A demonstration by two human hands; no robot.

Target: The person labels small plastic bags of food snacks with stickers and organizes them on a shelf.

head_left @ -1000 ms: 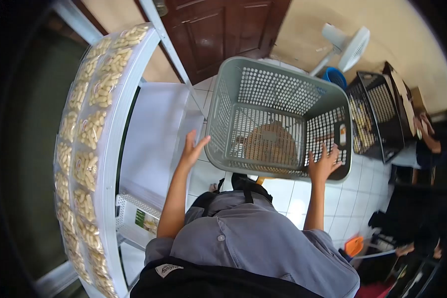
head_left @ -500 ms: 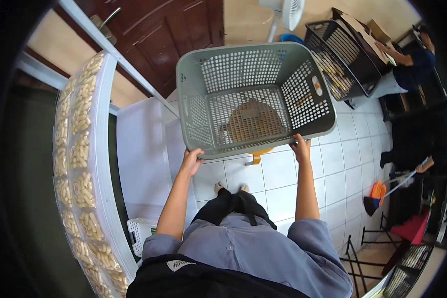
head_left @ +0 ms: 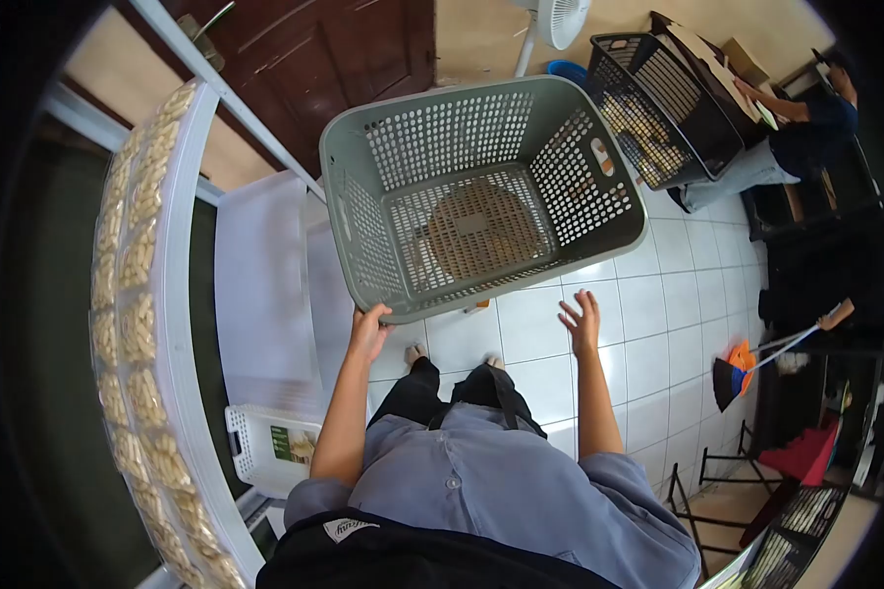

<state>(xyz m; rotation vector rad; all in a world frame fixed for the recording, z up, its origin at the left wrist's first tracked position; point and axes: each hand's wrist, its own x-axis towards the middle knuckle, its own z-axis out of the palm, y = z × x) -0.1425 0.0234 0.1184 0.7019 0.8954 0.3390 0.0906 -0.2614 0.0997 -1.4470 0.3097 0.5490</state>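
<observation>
A large grey-green perforated basket (head_left: 363, 294) is in front of me, its open top facing me, with nothing inside it. My left hand (head_left: 370, 332) grips the rim at its near left corner. Below the near right edge, my right hand (head_left: 581, 320) is off the basket with its fingers spread and nothing in it. Through the holes in the basket's bottom a round brownish shape shows, and a bit of something orange-yellow (head_left: 477, 306) peeks out under the near rim.
Packed clear bags (head_left: 147, 393) line a rack at left, near a white basket (head_left: 265, 447). Black crates (head_left: 658, 108), a fan (head_left: 560, 22) and a person in dark clothing (head_left: 805, 133) are at upper right. Another person's hand (head_left: 837, 314) holds a broom or dustpan handle. Folding stands (head_left: 702, 520) are lower right.
My right hand has let go of the basket's rim and opened. The basket has shifted left and tilted slightly, with my left hand still on it.
</observation>
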